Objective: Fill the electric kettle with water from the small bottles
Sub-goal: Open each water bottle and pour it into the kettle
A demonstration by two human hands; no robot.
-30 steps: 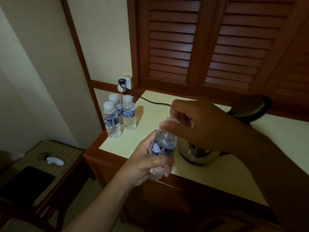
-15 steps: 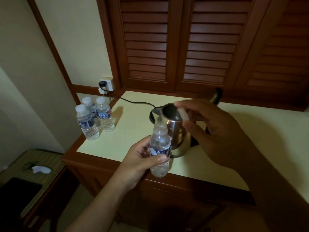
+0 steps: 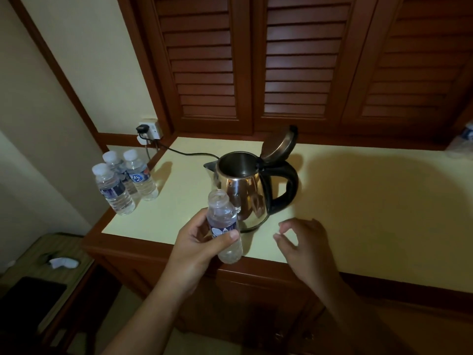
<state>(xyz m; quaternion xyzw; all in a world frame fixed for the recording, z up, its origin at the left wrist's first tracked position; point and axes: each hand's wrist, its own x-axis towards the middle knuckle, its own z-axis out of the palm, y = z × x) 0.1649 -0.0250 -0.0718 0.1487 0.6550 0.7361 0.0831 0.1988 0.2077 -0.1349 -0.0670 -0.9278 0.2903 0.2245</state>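
My left hand [image 3: 197, 248] grips a small clear water bottle [image 3: 225, 229] with a blue label, uncapped and upright, just in front of the kettle. The steel electric kettle [image 3: 245, 193] stands on the pale counter [image 3: 371, 213] with its lid [image 3: 280, 144] flipped up and its black handle to the right. My right hand [image 3: 304, 244] hovers low over the counter's front edge, right of the kettle, thumb and fingers curled close together. No cap shows between them. Three capped bottles [image 3: 125, 180] stand at the counter's left end.
A black cord [image 3: 189, 152] runs from the kettle to a wall socket [image 3: 149, 129] at the back left. Louvred wooden doors [image 3: 294, 60] rise behind the counter. A lower side table [image 3: 58, 248] with a dark flat object and a white item sits at the left.
My right hand lifted the cap off the bottle, then dropped from in front of the kettle to the counter's front edge. The view shifted, so the whole kettle now shows.
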